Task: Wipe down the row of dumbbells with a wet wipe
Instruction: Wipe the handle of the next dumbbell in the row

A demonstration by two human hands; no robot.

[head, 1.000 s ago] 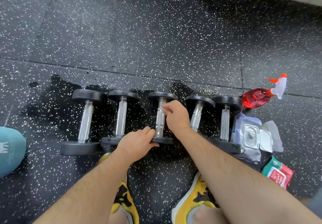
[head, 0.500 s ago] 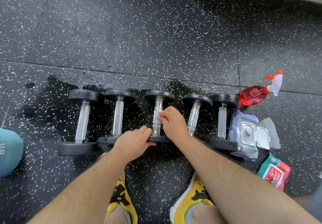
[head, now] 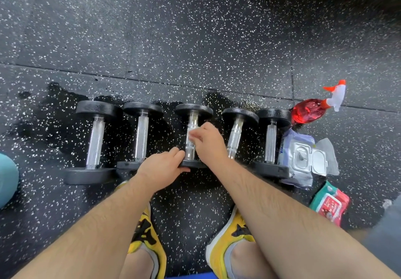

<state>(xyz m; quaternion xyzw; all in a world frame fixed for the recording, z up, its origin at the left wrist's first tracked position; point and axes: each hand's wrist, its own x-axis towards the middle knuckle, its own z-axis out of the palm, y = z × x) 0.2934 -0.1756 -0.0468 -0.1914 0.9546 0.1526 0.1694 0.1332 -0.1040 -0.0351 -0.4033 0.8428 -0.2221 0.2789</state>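
Several black dumbbells with chrome handles lie in a row on the speckled rubber floor. My left hand [head: 161, 167] grips the near head of the middle dumbbell [head: 193, 110]. My right hand [head: 207, 141] is wrapped over that dumbbell's handle and pinches a white wet wipe [head: 191, 131] against the chrome. Most of the wipe is hidden under my fingers. The leftmost dumbbell [head: 94, 140] and the rightmost dumbbell [head: 271, 142] lie untouched.
An open pack of wet wipes [head: 303, 159] lies right of the row, a red spray bottle [head: 312, 109] behind it, and a small red-green wipes packet [head: 329, 202] nearer me. A teal object [head: 7, 179] sits at the left edge. My yellow shoes [head: 149, 239] stand below the dumbbells. Wet floor patches surround the row.
My right hand has slid back and forth along the middle dumbbell's handle with the wipe. My left hand has stayed on the near head.
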